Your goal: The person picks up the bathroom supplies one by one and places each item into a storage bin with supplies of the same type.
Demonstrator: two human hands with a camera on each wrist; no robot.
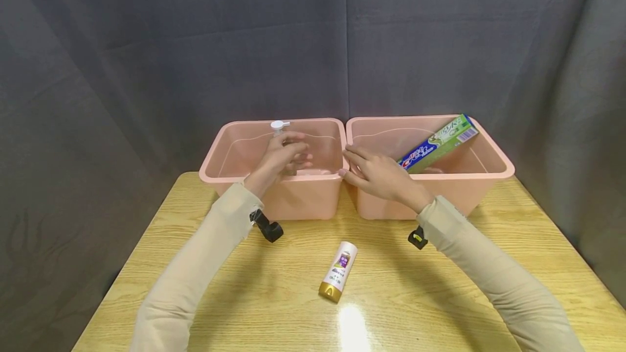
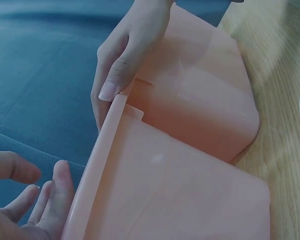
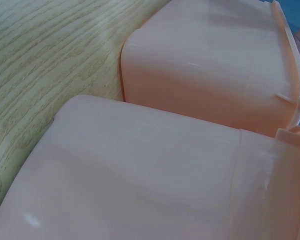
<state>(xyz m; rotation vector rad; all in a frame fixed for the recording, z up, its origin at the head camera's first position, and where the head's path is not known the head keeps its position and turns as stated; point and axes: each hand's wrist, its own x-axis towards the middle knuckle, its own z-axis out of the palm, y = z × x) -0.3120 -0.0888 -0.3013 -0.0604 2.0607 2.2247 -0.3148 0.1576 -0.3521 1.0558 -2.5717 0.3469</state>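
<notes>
My left hand (image 1: 283, 156) reaches over the near rim of the left pink bin (image 1: 274, 200), fingers loosely bent with nothing between them. Just beyond it, inside that bin, rises a white pump top (image 1: 279, 125); my hand hides the bottle below. My right hand (image 1: 383, 175) lies across the near inner corner of the right pink bin (image 1: 469, 192), its fingertips over the meeting rims. In the left wrist view, the right thumb (image 2: 110, 90) is right at the left bin's rim corner, with the fingers stretched beyond it.
A green and blue toothpaste box (image 1: 437, 143) leans inside the right bin, one end above the rim. In front of the bins, a white tube with a gold cap (image 1: 338, 271) lies on the wooden table (image 1: 274, 308). A dark grey curtain (image 1: 220, 42) hangs behind.
</notes>
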